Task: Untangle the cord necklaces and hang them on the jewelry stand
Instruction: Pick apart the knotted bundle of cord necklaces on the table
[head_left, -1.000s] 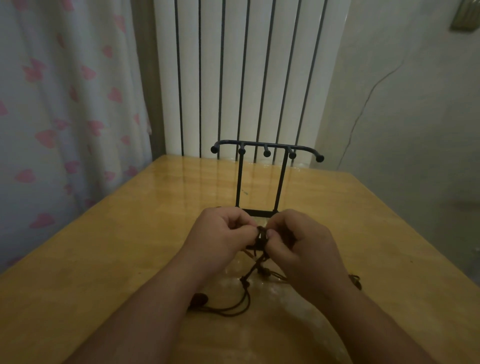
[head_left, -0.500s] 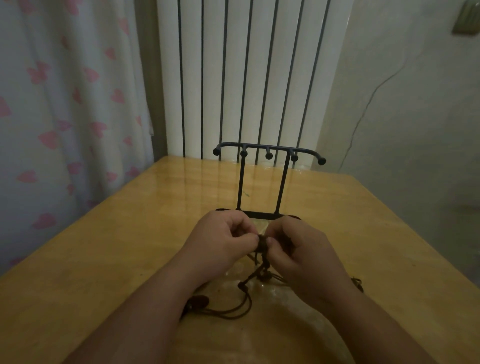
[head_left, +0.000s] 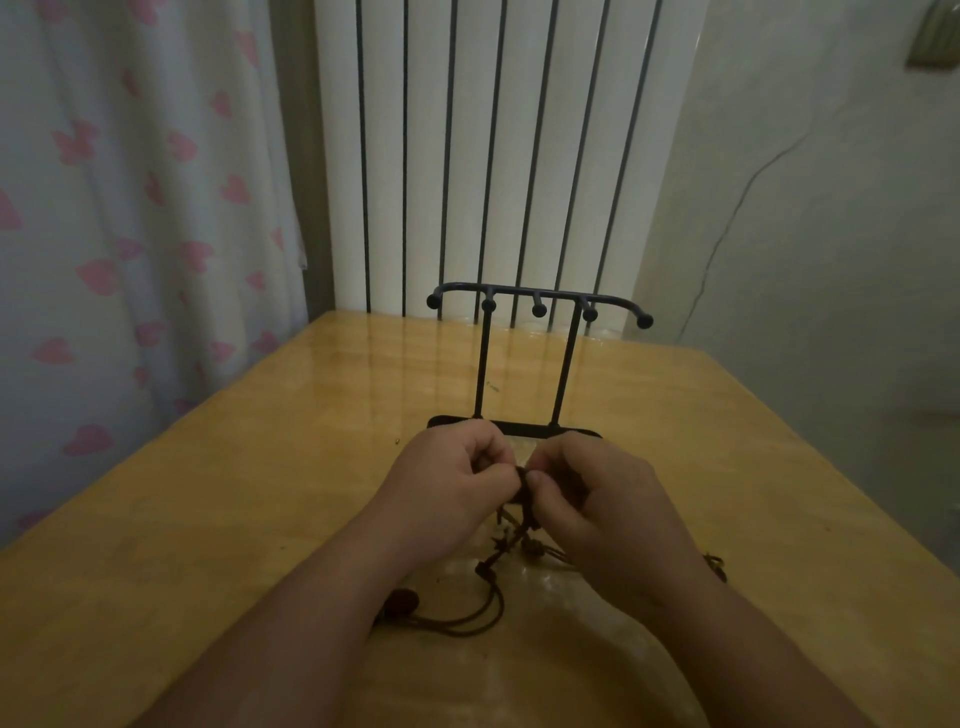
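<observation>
Little has changed: both hands, left hand (head_left: 451, 488) and right hand (head_left: 597, 512), still pinch the dark knotted cord necklaces (head_left: 511, 540) above the glossy wooden worktop (head_left: 234, 519), near the black wire jewelry stand (head_left: 537, 358).

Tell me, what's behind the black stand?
Behind the jewelry stand is bare wooden table, then a white radiator at the wall. The hands cover part of the stand's base.

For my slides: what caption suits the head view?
Both hands, left hand and right hand, pinch knotted cord necklaces before the empty jewelry stand on a wooden table.
</observation>
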